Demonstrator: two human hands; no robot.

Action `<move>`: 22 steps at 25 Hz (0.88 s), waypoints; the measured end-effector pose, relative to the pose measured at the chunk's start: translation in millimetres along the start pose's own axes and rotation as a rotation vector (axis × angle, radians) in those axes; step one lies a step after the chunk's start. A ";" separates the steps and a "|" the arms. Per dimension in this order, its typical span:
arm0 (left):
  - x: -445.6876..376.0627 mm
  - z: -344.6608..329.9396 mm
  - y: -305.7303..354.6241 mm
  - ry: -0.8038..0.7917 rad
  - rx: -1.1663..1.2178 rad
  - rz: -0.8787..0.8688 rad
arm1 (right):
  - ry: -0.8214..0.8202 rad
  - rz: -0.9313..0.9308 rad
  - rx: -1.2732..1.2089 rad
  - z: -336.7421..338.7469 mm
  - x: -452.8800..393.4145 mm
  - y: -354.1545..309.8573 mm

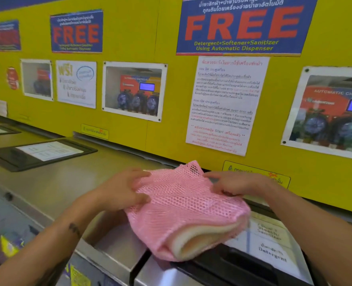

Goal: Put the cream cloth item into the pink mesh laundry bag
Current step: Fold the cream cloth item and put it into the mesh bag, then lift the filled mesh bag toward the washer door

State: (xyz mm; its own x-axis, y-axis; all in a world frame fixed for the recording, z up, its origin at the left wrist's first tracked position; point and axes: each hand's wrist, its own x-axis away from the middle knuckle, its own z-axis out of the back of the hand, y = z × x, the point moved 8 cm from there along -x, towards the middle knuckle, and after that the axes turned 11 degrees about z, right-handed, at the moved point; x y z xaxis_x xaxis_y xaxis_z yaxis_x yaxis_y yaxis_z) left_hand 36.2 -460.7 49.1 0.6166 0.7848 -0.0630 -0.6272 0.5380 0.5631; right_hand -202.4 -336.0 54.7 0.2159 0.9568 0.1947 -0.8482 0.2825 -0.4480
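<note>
The pink mesh laundry bag (183, 207) lies on top of a steel washing machine, bulging. A folded cream cloth item (204, 242) shows at the bag's near end, wrapped by the mesh. My left hand (123, 188) grips the bag's left edge with thumb and fingers pinched on the mesh. My right hand (230, 183) holds the far right edge of the bag near its top corner. Both hands are on the bag at its far end, and the bag's near end is slightly blurred.
The steel machine top (71, 182) runs left, with a black-framed label panel (40, 153). A detergent drawer lid with labels (272, 244) lies under the bag's right side. A yellow wall with posters (222, 104) stands right behind. A gap between machines (138, 263) is below the bag.
</note>
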 end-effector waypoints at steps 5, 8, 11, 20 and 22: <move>20.6 11.3 -19.0 0.137 -0.217 0.344 | 0.071 0.119 0.000 -16.5 5.7 -24.2; 23.4 -6.8 -16.9 -0.001 -0.233 0.356 | 0.120 0.129 -0.065 -22.6 4.1 -40.0; 18.7 -6.8 -15.9 -0.013 -0.102 0.367 | 0.162 0.133 -0.288 -28.8 -2.2 -48.4; 61.7 -4.3 -9.5 0.142 0.603 0.170 | 0.221 0.226 -0.435 -46.2 42.2 -59.7; 78.9 -5.8 -11.4 0.164 0.706 0.150 | 0.293 0.268 -0.404 -47.4 65.9 -68.2</move>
State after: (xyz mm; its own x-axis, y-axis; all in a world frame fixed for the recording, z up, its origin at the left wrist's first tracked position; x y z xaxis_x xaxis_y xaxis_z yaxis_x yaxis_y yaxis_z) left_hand 89.3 -403.1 32.9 0.4346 0.8999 -0.0353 -0.2094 0.1391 0.9679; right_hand -107.4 -289.0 56.7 0.1926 0.9615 -0.1958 -0.6518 -0.0238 -0.7580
